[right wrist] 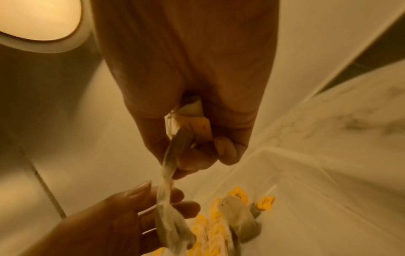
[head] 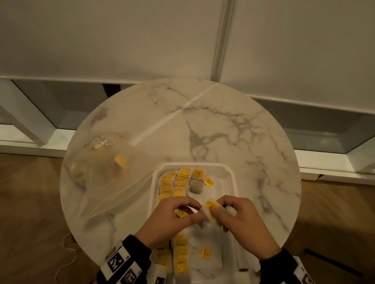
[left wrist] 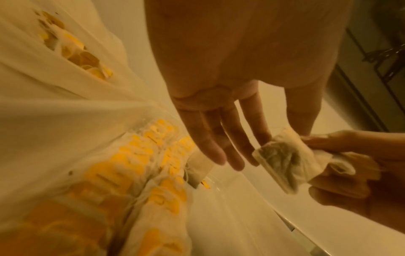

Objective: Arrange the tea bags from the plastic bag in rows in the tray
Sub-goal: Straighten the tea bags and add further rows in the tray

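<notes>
A white tray (head: 232,175) sits on the near part of the round marble table (head: 238,127). Rows of tea bags with yellow tags (head: 174,185) fill its left side. One tea bag (head: 196,186) lies loose in the far middle of the tray. Both hands hover over the tray's centre. My right hand (head: 223,213) grips a small bunch of tea bags (right wrist: 192,124), a yellow tag among them. My left hand (head: 193,213) pinches one tea bag (left wrist: 282,159) of that bunch between thumb and fingers (left wrist: 236,155). The clear plastic bag (head: 104,180) lies left of the tray with tea bags inside.
The tray's right half (head: 221,188) shows bare white floor apart from a loose yellow tag (head: 205,252). The table's edge (head: 294,193) drops to a wooden floor (head: 21,219). White window frames (head: 39,118) stand behind the table.
</notes>
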Demonstrator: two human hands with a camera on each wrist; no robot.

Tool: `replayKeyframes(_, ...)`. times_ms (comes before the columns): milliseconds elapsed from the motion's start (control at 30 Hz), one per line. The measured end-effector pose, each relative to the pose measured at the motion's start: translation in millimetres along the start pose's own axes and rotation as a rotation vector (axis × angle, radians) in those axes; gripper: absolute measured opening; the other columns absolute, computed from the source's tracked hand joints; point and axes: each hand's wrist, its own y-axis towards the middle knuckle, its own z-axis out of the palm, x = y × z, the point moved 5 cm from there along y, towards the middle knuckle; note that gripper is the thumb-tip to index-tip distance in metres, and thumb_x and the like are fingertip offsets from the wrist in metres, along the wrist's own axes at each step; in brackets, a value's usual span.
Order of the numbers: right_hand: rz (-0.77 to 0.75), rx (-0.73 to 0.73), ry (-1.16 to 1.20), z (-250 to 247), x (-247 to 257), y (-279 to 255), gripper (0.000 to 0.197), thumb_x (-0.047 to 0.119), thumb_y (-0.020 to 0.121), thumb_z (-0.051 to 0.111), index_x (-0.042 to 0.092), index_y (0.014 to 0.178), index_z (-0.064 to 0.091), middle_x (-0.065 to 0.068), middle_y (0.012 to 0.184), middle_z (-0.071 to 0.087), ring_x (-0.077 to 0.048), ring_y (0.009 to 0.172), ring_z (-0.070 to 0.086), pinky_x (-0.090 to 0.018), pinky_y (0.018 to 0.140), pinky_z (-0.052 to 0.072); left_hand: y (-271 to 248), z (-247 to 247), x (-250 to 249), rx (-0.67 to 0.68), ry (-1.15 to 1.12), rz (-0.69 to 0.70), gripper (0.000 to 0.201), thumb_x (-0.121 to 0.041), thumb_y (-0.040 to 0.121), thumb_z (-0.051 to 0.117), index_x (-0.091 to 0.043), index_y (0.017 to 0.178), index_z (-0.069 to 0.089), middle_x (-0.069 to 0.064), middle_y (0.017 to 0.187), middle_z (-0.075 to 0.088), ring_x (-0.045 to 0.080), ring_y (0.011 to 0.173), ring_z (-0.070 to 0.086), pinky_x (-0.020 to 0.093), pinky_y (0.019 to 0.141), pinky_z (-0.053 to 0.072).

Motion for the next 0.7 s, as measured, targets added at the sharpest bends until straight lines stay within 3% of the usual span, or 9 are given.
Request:
replayKeyframes(100,-0.089,0.027,-0.185,-1,10,0,0.012,0.018,0.089,0.069,0.019,0.078,0.070,0.007,0.063,0.067,-0.008,0.060,0.062,-0.020,0.062,0.048,4,-1,-6,-0.042,-0.018,0.055,0.019,-0.036,0.080,0.074,-0.020,0.091,0.077,-0.012,0.090,0.073,0.007,0.087,0.069,0.030,0.072,0.056)
replayKeyframes(200,-0.136,0.060,-0.219,0,17,-2,0.012,0.019,0.091,0.068,0.019,0.079,0.070,0.006,0.064,0.067,-0.008,0.061,0.062,-0.015,0.061,0.044,7,-2,-6,-0.062,0.005,0.090,0.013,-0.031,0.080,0.076,-0.019,0.084,0.077,-0.009,0.088,0.073,0.008,0.083,0.068,0.028,0.072,0.053)
replayKeyframes(233,-0.127,0.050,-0.185,0,16,-2,0.012,0.020,0.091,0.068,0.019,0.079,0.071,0.005,0.064,0.067,-0.007,0.059,0.061,-0.016,0.061,0.045,8,-3,-5,-0.063,-0.001,0.089,0.005,-0.026,0.081,0.078,-0.022,0.081,0.076,-0.009,0.086,0.073,0.008,0.080,0.068,0.026,0.071,0.053)
replayKeyframes(333,-0.040,-0.048,-0.003,-6,4,0,0.016,0.020,0.092,0.068,0.014,0.078,0.071,-0.001,0.063,0.066,-0.011,0.052,0.056,-0.023,0.057,0.047,9,-5,-7,-0.087,-0.007,0.082,0.013,-0.015,0.081,0.080,-0.027,0.078,0.076,-0.009,0.081,0.074,0.010,0.077,0.068,0.021,0.071,0.052)
replayKeyframes(500,0.051,-0.161,0.161,-2,-14,-1,0.017,0.013,0.092,0.066,0.006,0.079,0.071,-0.008,0.062,0.062,-0.017,0.049,0.053,-0.025,0.054,0.046,11,-5,-5,-0.068,-0.047,0.041,0.017,-0.009,0.080,0.080,-0.023,0.090,0.079,-0.003,0.079,0.075,0.017,0.078,0.071,0.031,0.079,0.058)
replayKeyframes(700,0.114,-0.197,0.286,3,-25,-1,0.015,0.010,0.091,0.066,-0.001,0.081,0.071,-0.009,0.067,0.061,-0.016,0.048,0.054,-0.022,0.050,0.043,10,0,-5,-0.013,0.003,0.014,0.025,-0.011,0.079,0.081,-0.029,0.096,0.075,-0.005,0.079,0.075,0.010,0.074,0.069,0.021,0.070,0.053)
